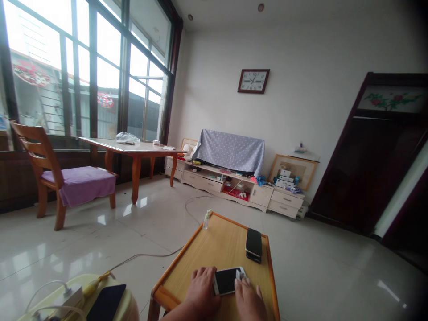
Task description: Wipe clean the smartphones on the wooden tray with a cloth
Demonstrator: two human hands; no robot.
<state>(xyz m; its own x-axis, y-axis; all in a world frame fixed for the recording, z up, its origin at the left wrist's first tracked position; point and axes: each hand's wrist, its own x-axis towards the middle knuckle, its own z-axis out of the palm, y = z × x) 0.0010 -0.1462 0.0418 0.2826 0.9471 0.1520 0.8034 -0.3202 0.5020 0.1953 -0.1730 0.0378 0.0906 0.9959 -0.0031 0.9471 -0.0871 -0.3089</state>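
A white-framed smartphone [227, 281] with a dark screen lies on a small wooden table [224, 234]. My left hand [202, 290] is closed at its left end, fingers curled along the edge. At its right end, my right hand [249, 298] presses a small whitish piece [239, 273], seemingly a cloth or wipe, against the screen with its fingertips. Beyond my right hand, two dark phones [253, 244] are stacked near the table's right edge. Near the far left corner stands a small clear spray bottle [206, 220].
At lower left, a pale round stool [129, 307] bears a dark phone [107, 302] and a white power strip [68, 301] with cables. A cord [147, 255] runs over the floor. Farther off are a chair [60, 178], a dining table [140, 151] and a low cabinet [200, 180].
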